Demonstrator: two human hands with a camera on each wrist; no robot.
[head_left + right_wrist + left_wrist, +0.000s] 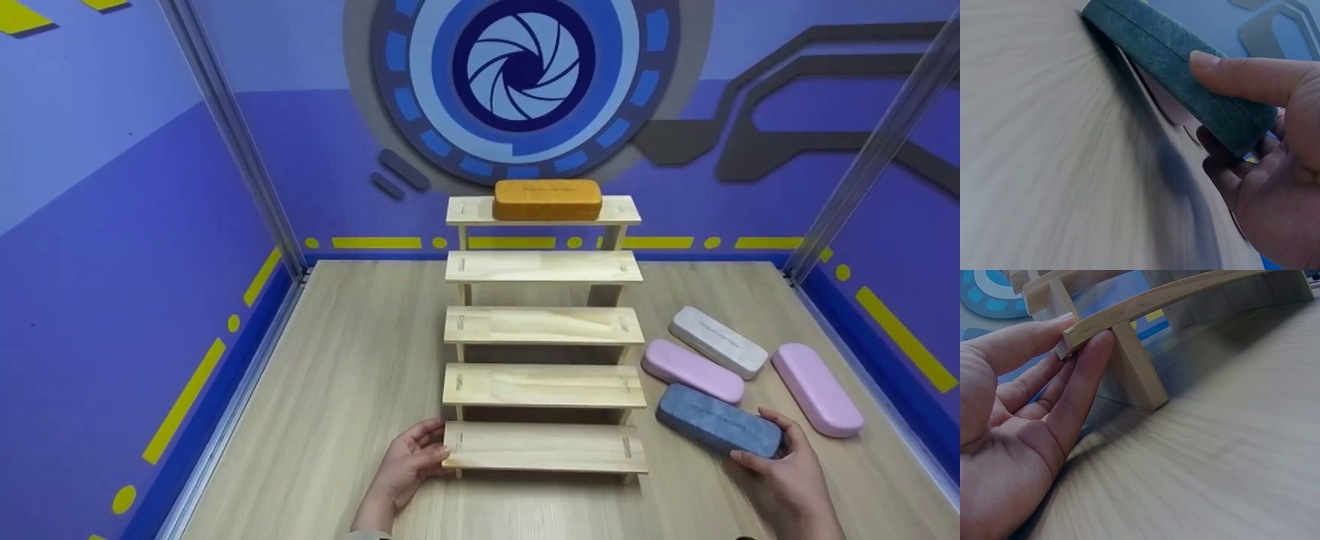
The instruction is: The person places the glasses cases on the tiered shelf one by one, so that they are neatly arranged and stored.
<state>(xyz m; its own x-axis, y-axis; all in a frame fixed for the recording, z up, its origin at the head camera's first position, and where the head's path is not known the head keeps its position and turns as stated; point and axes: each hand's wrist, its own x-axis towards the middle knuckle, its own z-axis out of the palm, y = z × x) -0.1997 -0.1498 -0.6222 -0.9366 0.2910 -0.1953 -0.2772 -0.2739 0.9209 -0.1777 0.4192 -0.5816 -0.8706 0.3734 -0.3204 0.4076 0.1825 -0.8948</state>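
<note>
A stepped wooden rack (pixel 544 386) with several shelves stands in the middle of the table. My left hand (pixel 409 457) pinches the left end of its lowest shelf (pixel 1145 304), thumb on top and fingers beneath. My right hand (pixel 795 469) grips the right end of a blue-grey glasses case (pixel 716 420). In the right wrist view the thumb lies along the side of this case (pixel 1168 50), with fingers under it and a shadow on the table below. An orange-brown glasses case (pixel 547 199) lies on the top shelf.
Right of the rack lie a white glasses case (pixel 718 341), a pink case (pixel 694 370) beside the blue-grey one, and another pink case (pixel 817 390) farther right. Purple-blue panels (pixel 360 165) and metal posts (pixel 244 142) enclose the table (pixel 345 337).
</note>
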